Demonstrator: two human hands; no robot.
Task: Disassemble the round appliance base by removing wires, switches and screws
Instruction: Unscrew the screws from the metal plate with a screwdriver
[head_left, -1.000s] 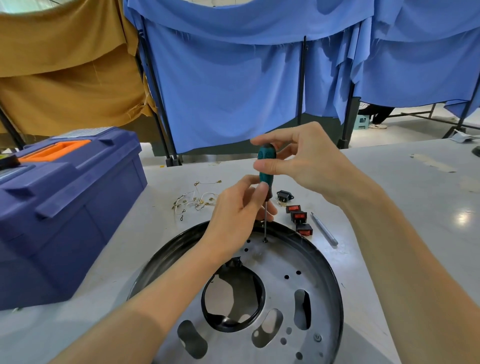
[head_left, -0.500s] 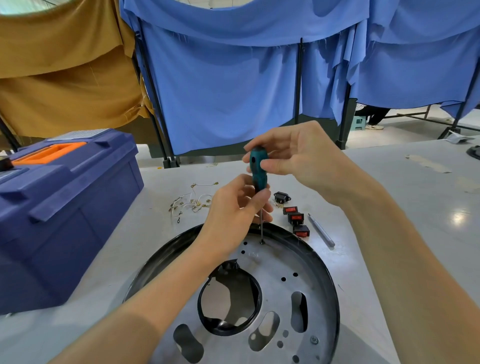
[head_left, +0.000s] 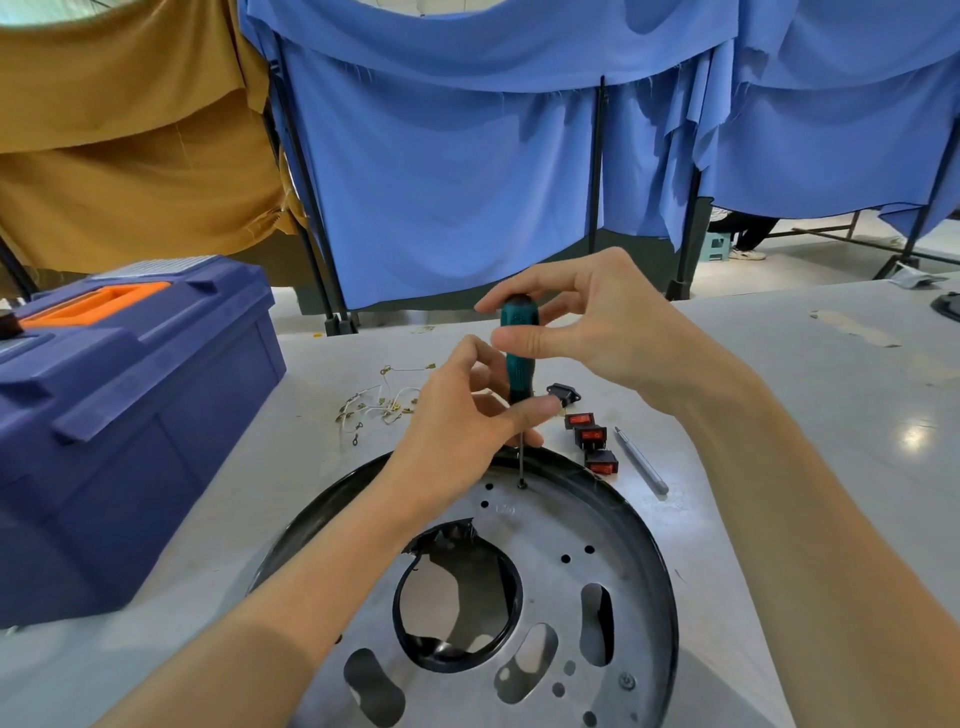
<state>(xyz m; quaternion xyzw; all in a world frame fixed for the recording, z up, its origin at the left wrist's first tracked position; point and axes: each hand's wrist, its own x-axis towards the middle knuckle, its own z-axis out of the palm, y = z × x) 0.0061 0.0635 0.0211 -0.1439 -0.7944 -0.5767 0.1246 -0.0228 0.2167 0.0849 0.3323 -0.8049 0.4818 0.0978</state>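
The round appliance base (head_left: 639, 587), a black rim around a silver metal plate with cut-outs, lies on the grey table in front of me. A teal-handled screwdriver (head_left: 518, 364) stands upright with its tip on a screw (head_left: 522, 484) near the plate's far edge. My right hand (head_left: 597, 332) pinches the top of the handle. My left hand (head_left: 462, 421) holds the lower handle and shaft between thumb and fingers. Another screw (head_left: 627, 681) sits at the plate's near right.
Three red rocker switches (head_left: 591, 435) and a black socket (head_left: 562, 393) lie just beyond the base, with a grey tool (head_left: 641, 460) to their right. Loose white wires (head_left: 382, 402) lie farther left. A blue toolbox (head_left: 114, 415) stands at the left. Blue curtains hang behind.
The right hand's fingers have shifted round the handle top, as in turning it. The left hand stays on the lower handle. The screwdriver tip stays on the same screw.
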